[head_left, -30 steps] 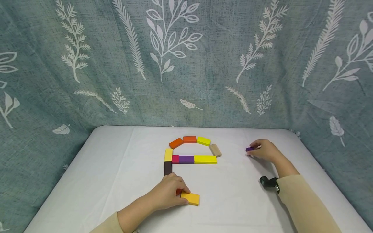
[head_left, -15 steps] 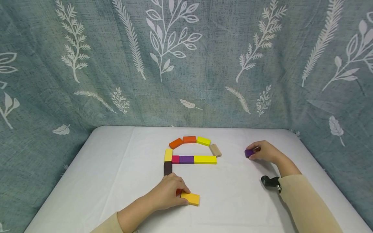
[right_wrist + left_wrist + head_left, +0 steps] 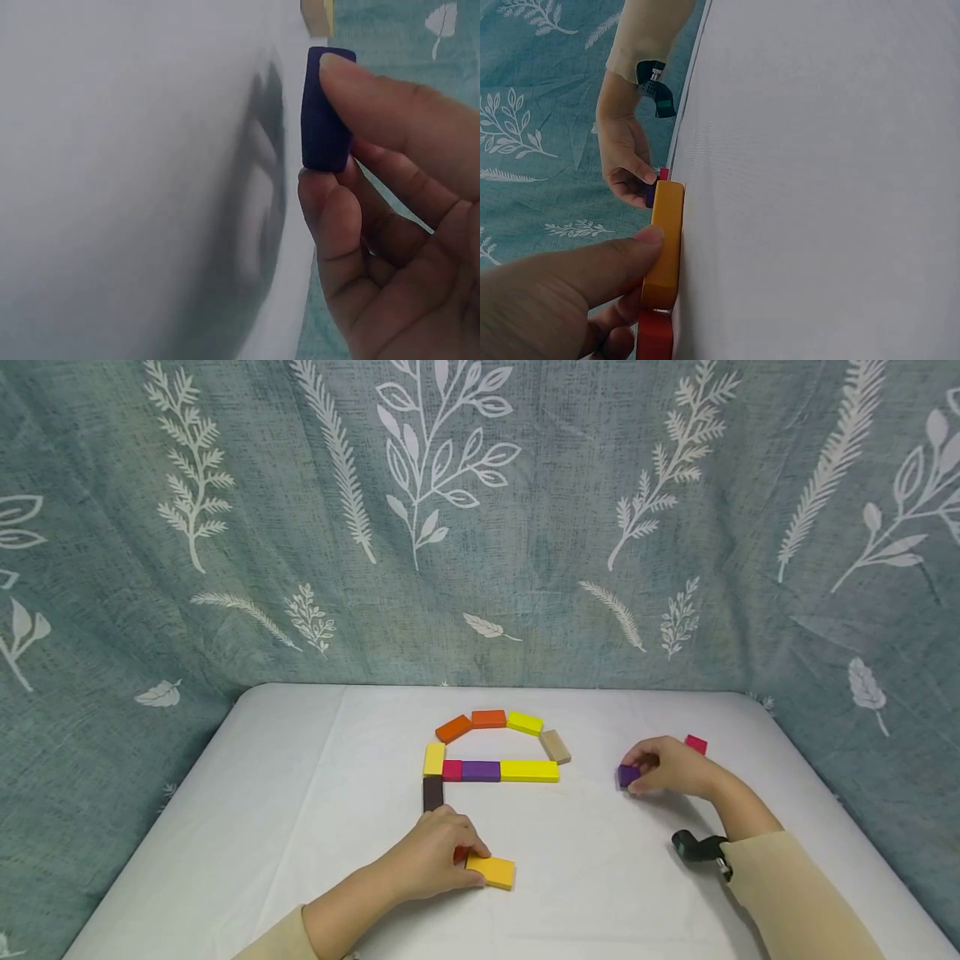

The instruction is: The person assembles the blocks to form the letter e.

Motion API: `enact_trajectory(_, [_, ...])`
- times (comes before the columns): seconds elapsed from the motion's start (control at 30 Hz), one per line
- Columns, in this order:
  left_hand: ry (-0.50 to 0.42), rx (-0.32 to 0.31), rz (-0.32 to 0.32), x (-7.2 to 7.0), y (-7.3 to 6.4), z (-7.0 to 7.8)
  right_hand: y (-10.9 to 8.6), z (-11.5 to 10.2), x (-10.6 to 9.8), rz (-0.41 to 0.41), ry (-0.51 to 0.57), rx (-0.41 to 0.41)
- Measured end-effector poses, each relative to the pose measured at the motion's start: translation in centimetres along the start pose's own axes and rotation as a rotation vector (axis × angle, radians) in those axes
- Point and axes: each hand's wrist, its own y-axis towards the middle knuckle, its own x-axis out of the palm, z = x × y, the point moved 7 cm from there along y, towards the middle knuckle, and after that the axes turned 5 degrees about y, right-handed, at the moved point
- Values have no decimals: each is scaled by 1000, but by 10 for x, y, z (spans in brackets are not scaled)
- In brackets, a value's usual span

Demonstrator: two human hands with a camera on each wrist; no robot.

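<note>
My right hand (image 3: 671, 767) pinches a small purple block (image 3: 326, 112) between thumb and fingers, above the right side of the white table. In the head view, my left hand (image 3: 431, 856) grips a golden yellow block (image 3: 492, 872) at the table's front middle, thumb on its near side. A red block (image 3: 655, 335) adjoins its end, mostly hidden under the left fingers in the head view. Just beyond that hand lies a black block (image 3: 432, 793), touching the pale yellow block (image 3: 433, 759) above it.
An arch of orange (image 3: 489, 719), yellow (image 3: 524, 723) and tan (image 3: 555, 747) blocks tops a straight row with a red block (image 3: 452, 771), a purple block (image 3: 480, 771) and a long yellow block (image 3: 529, 771). Behind the right hand is a red block (image 3: 696, 744).
My right hand has come nearer and slightly left with the purple block, turning it. A red block now shows behind that hand. The left hand has stayed in place.
</note>
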Motion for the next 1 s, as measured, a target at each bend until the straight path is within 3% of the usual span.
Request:
enact_trajectory(0.47, [10,1,-2,-1,1,1,-13,-58,56,-191,74,-128])
enact_trajectory(0.77, [13,1,-2,-1,2,0,-13,-89,98,-264,5,-195])
enact_trajectory(1.0, [15,-2,0,-2,4,-1,-16,-108,125,-317,-45,-183])
